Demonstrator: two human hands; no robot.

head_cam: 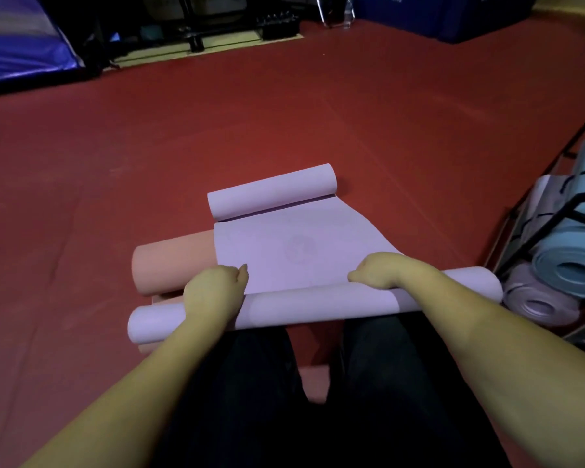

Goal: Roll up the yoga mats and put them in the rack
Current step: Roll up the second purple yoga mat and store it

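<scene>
Both grips, left hand (213, 292) & right hand (379, 271), clamp lilac mat (298, 258) roll; axis left-right.

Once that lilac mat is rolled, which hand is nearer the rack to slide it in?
Probably the right hand: the rack stands on the person's right, beside that end of the lilac mat. The left hand is on the far side, by the salmon mat.

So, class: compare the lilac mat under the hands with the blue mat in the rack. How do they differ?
The lilac mat is only partly rolled, curled at both ends; the blue mat is a finished roll. The lilac mat lies on the red floor under both hands; the blue mat rests in the black rack, untouched. Both are yoga mats.
</scene>
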